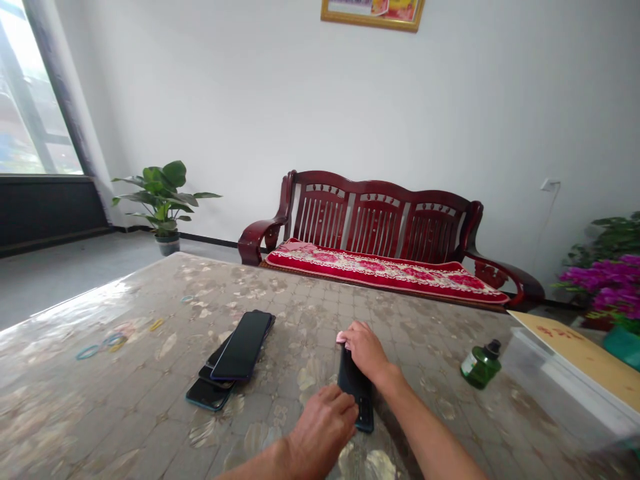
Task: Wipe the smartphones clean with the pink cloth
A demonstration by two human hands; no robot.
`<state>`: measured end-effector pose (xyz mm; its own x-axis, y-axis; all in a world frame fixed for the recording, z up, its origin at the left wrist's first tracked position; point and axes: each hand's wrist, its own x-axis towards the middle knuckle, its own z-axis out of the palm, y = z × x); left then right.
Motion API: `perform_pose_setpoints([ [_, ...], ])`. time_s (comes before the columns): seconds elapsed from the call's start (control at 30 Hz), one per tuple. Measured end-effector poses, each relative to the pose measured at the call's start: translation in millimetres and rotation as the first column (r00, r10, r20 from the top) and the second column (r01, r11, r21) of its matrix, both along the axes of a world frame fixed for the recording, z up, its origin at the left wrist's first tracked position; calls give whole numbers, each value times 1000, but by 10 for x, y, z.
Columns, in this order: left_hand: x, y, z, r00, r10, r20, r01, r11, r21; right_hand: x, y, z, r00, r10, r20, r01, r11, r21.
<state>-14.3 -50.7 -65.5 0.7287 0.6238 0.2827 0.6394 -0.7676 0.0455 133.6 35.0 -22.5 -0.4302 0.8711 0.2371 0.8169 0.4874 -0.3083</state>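
Observation:
A dark phone (366, 419) lies back side up on the table in front of me, its camera block near the end closest to me. My left hand (325, 427) is closed at the phone's near left edge, fingers curled against it. At the far end of the phone, my right hand (367, 350) is closed on a small pale pink cloth (341, 337) and presses down there; most of the cloth is hidden under the fingers. To the left, several phones (243, 347) are stacked unevenly, the top one with its dark screen up.
A green bottle (481, 365) with a black cap stands right of my hands. Beside it is a clear plastic box (555, 380) with a tan board (585, 353) on top. Several hair ties (115, 341) lie at the left. Beyond the patterned table (165, 300) stands a wooden bench (377, 220).

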Motion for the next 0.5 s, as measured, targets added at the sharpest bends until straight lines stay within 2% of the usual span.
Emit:
perform_pose_setpoints([
  [0.13, -9, 0, -10, 1000, 11, 29, -11, 1000, 10, 12, -75, 4, 1000, 4, 6, -4, 1000, -3],
  [0.37, 4, -2, -52, 999, 10, 40, -12, 999, 44, 72, -517, -90, 995, 96, 24, -96, 995, -4],
  [0.43, 9, 1, -59, 999, -16, 27, 14, 998, 64, 103, -502, -89, 997, 74, 1, -74, 997, -21],
  [0.5, 8, -1, -51, 999, -38, 10, 37, 998, 59, 146, -403, -65, 1000, -4, -26, 3, 999, -43],
])
